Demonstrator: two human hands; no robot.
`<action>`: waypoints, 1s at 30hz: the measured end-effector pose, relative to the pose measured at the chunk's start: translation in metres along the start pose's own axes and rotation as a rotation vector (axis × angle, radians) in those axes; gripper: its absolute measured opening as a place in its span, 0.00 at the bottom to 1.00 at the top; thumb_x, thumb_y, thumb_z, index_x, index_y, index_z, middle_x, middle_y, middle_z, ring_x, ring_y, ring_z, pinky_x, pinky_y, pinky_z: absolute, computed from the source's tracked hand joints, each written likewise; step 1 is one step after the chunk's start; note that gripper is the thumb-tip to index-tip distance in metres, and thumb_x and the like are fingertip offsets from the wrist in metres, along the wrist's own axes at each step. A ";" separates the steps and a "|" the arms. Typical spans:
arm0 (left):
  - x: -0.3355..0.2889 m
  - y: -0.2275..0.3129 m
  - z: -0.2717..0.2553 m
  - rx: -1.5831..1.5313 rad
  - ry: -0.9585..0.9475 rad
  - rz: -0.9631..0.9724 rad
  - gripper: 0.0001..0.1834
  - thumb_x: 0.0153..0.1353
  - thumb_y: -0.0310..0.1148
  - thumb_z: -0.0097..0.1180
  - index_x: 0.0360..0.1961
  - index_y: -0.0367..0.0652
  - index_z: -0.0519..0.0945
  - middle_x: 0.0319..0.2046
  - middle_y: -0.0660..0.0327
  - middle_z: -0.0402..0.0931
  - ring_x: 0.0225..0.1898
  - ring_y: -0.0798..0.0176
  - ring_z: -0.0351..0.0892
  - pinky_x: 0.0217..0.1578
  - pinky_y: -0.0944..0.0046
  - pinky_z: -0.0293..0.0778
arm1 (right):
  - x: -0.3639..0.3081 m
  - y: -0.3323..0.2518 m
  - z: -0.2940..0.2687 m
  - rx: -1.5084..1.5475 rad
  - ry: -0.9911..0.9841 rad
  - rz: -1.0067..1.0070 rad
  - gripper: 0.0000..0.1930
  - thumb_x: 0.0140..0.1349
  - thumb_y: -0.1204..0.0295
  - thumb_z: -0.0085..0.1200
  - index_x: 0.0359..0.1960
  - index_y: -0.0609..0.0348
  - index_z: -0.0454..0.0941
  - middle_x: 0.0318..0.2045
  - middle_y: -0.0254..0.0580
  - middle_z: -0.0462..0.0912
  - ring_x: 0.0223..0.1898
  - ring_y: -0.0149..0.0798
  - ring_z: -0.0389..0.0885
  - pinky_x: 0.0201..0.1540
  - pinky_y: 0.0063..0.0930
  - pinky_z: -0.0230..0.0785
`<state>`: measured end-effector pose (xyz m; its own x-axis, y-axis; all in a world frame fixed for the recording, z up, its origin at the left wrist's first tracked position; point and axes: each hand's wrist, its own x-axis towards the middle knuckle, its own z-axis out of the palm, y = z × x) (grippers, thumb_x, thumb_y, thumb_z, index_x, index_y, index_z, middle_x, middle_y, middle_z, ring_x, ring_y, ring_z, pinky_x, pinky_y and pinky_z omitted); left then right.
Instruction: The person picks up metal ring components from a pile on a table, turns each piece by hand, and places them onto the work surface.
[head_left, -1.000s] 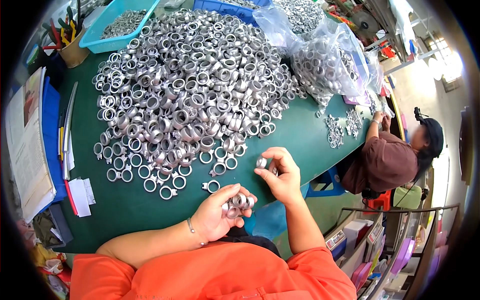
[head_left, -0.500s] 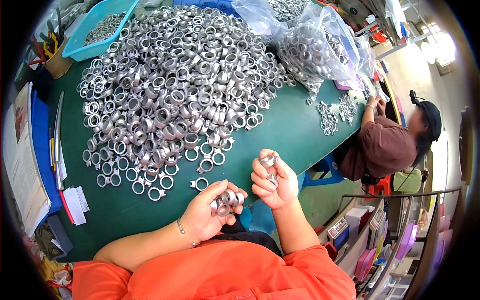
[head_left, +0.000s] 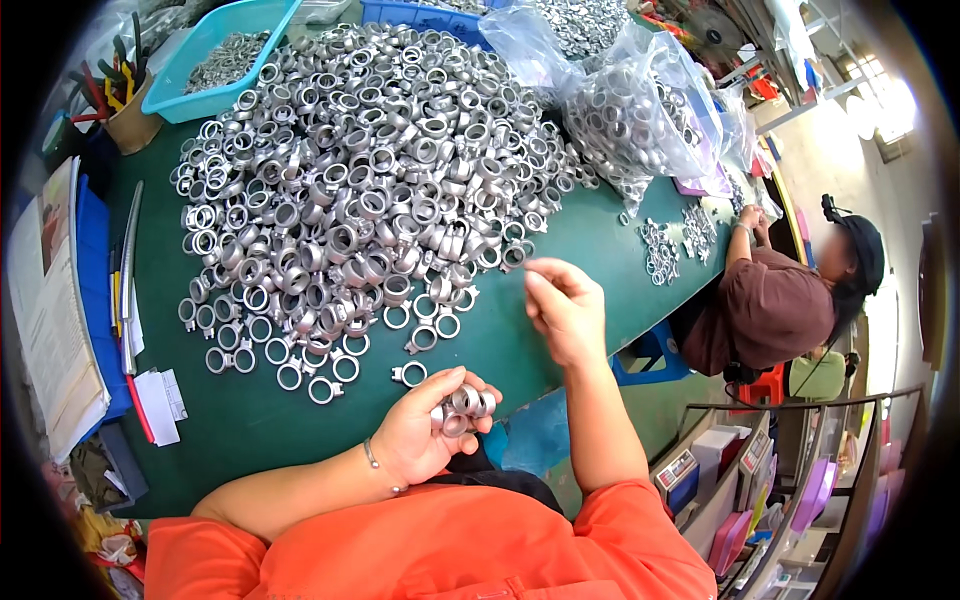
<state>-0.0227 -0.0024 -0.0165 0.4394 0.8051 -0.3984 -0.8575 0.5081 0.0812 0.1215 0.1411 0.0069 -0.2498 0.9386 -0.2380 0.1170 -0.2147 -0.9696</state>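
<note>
My left hand point(head_left: 408, 432) is cupped around several small grey metal rings point(head_left: 463, 408), palm up, above the table's near edge. My right hand point(head_left: 568, 312) is raised to the right of the heap, its fingers curled with thumb and forefinger close together. Whatever those fingers hold, if anything, is hidden from view. Just left of its fingertips, a ring point(head_left: 515, 257) lies at the edge of the large heap of metal rings point(head_left: 350, 180), many with small side lugs. One loose ring point(head_left: 409, 374) rests on the table beyond my left fingers.
A green tabletop point(head_left: 590, 235) carries everything. Far left stand a turquoise basket point(head_left: 158, 100) of small parts and a tool holder point(head_left: 130, 125). Clear bags of rings point(head_left: 640, 110) sit at the back right. A co-worker point(head_left: 775, 290) works at the right; papers point(head_left: 60, 310) line the left.
My right hand has moved up toward the heap's right edge, and the two rings seen in it earlier no longer show. My left hand still holds its rings. The view has shifted slightly.
</note>
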 end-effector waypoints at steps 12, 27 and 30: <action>0.011 -0.016 0.015 0.320 -0.010 -0.190 0.16 0.64 0.39 0.37 0.44 0.39 0.71 0.40 0.58 0.73 0.37 0.63 0.76 0.27 0.68 0.74 | -0.009 0.027 -0.032 -0.493 0.010 -0.700 0.07 0.46 0.82 0.59 0.26 0.63 0.74 0.40 0.45 0.77 0.24 0.26 0.71 0.27 0.18 0.66; 0.110 -0.113 -0.041 0.962 0.475 -0.083 0.16 0.55 0.35 0.48 0.41 0.36 0.70 0.36 0.58 0.70 0.38 0.62 0.70 0.42 0.57 0.68 | -0.075 0.037 -0.046 0.722 -0.036 -0.119 0.10 0.63 0.64 0.44 0.31 0.59 0.69 0.26 0.49 0.77 0.17 0.26 0.66 0.14 0.13 0.56; 0.092 -0.102 -0.027 1.778 0.199 -0.236 0.17 0.52 0.32 0.46 0.42 0.35 0.71 0.42 0.50 0.69 0.47 0.55 0.67 0.48 0.51 0.62 | -0.079 0.037 -0.053 0.797 -0.068 -0.016 0.11 0.63 0.64 0.43 0.30 0.59 0.70 0.22 0.45 0.75 0.16 0.27 0.66 0.14 0.15 0.56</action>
<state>0.0974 0.0113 -0.0864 0.3465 0.6983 -0.6263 0.5523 0.3878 0.7380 0.1960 0.0736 -0.0071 -0.3063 0.9303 -0.2019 -0.6028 -0.3537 -0.7152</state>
